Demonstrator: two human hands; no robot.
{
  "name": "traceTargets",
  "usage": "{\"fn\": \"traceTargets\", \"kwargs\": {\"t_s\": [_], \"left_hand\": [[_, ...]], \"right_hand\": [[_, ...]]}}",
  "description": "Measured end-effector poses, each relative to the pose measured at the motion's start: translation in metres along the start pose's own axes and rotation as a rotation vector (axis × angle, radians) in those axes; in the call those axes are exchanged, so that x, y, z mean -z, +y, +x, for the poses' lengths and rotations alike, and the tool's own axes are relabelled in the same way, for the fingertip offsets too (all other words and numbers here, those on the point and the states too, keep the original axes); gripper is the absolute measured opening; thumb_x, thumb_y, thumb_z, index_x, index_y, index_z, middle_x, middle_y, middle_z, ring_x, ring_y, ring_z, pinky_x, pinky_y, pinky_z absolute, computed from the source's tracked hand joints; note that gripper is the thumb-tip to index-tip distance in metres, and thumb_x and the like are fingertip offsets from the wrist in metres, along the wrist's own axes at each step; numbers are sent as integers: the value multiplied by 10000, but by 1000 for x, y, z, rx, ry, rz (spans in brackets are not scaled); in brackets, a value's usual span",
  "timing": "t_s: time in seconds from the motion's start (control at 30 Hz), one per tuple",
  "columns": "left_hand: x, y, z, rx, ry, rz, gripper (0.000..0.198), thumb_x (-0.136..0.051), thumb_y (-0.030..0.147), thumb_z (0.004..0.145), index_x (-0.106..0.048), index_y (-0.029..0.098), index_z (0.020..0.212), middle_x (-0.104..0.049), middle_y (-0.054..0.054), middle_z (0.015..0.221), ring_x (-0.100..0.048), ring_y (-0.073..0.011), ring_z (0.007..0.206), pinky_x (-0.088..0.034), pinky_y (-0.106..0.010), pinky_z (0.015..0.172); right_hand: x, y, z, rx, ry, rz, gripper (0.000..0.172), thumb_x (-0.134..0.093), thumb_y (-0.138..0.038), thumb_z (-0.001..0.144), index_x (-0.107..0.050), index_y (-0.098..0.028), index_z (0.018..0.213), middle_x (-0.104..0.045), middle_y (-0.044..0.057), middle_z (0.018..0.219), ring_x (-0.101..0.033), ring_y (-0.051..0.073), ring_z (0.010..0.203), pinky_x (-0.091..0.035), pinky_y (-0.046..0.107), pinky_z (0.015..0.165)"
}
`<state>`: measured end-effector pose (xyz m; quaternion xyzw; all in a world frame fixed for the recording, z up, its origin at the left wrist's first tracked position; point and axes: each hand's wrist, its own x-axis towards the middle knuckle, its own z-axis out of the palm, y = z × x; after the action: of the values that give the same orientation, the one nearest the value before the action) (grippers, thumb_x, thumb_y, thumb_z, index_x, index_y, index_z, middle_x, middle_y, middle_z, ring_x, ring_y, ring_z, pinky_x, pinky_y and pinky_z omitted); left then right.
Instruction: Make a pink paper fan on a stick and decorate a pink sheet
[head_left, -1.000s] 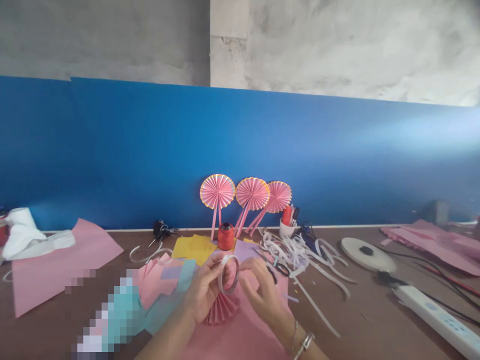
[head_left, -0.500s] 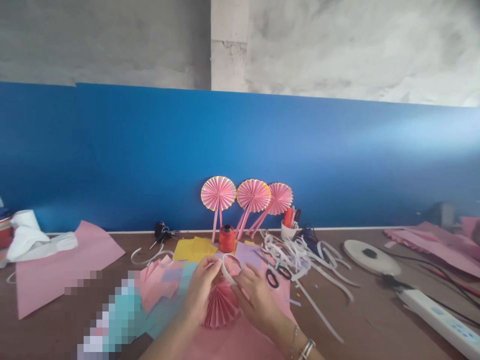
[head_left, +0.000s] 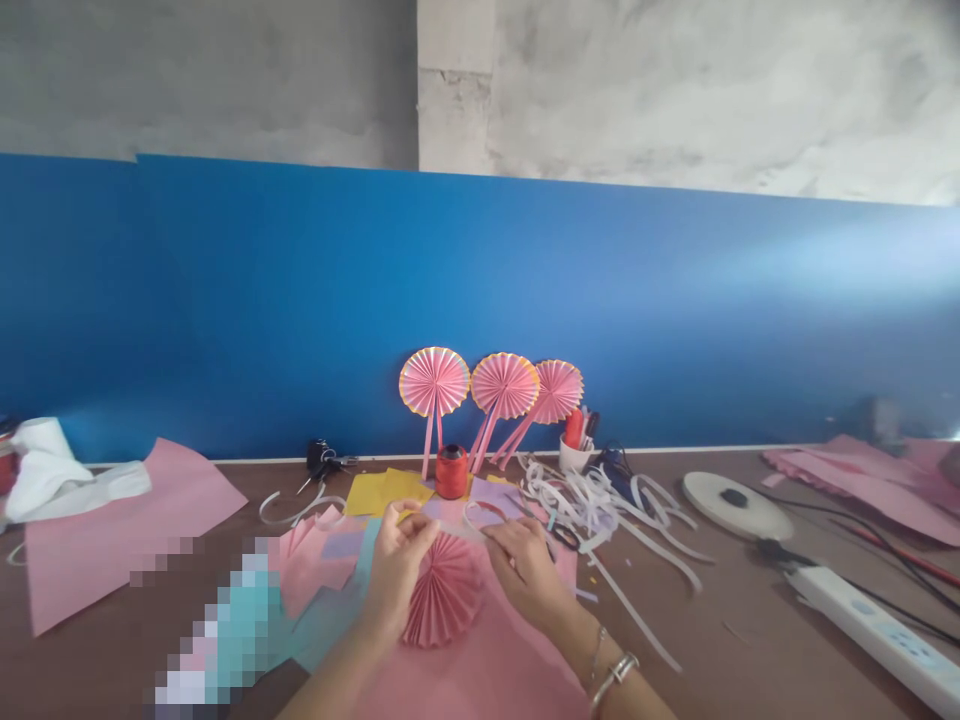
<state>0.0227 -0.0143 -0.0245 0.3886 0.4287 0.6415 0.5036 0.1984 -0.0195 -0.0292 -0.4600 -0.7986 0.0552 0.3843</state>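
Tabletop [head_left: 750,630] in Numbers

There are four rosettes [head_left: 434,382] [head_left: 505,386] [head_left: 561,390] [head_left: 444,595], two hands [head_left: 397,562] [head_left: 531,574], one spool [head_left: 451,474], one white cup [head_left: 574,459], one power strip [head_left: 874,622] and one disc [head_left: 761,512]. The white strips [head_left: 574,490] are many, but their exact number cannot be told.

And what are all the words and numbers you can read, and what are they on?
None: no word, number, brand or sign can be read.
White power strip: any markings are too small and blurred.
Red spool: no readable label.
Pink pleated paper: no writing shows.
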Motion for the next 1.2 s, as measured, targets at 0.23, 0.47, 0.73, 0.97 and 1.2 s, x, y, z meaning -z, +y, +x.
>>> {"fn": "traceTargets", "kwargs": {"t_s": [0.23, 0.47, 0.73, 0.97, 1.2], "left_hand": [[8, -6, 8, -37, -99, 327, 223, -654, 291, 672, -700, 170, 853, -719, -59, 831, -641, -219, 831, -453, -305, 783], [13, -13, 11, -137, -131, 489, 158, -604, 327, 724, -684, 193, 747, -719, -65, 773, -649, -242, 796, -464, -323, 753], [13, -11, 7, -300, -120, 613, 256, -523, 399, 770, -657, 184, 734, -700, -74, 784, -645, -230, 801, -495, -330, 744], [9, -15, -2, -321, -104, 650, 261, -501, 394, 794, -658, 189, 754, -714, -72, 799, -647, -233, 795, -495, -325, 742], [29, -15, 12, -294, 144, 595, 341, -534, 485, 769, -662, 170, 791, -706, -81, 783, -642, -250, 793, -495, -333, 729]], "right_hand": [[4, 1, 2, -10, -28, -91, 273, -399, -135, 867, -662, -192, 822, -671, 22, 695, -570, 166, 661, -319, 336, 769], [2, 10, -1, 19, -23, -115, 274, -398, -138, 876, -663, -201, 910, -687, 31, 771, -589, 173, 726, -310, 350, 824], [1, 14, -2, 41, 27, -140, 257, -418, -115, 847, -659, -199, 818, -646, 9, 666, -568, 153, 681, -299, 328, 809], [-3, 9, 1, 0, 61, -77, 284, -405, -120, 818, -591, -180, 612, -582, -4, 566, -512, 131, 586, -318, 298, 725], [7, 36, 3, -331, 320, 347, 365, -411, -360, 861, -627, -173, 634, -521, -10, 480, -474, 152, 486, -395, 273, 546]]}}
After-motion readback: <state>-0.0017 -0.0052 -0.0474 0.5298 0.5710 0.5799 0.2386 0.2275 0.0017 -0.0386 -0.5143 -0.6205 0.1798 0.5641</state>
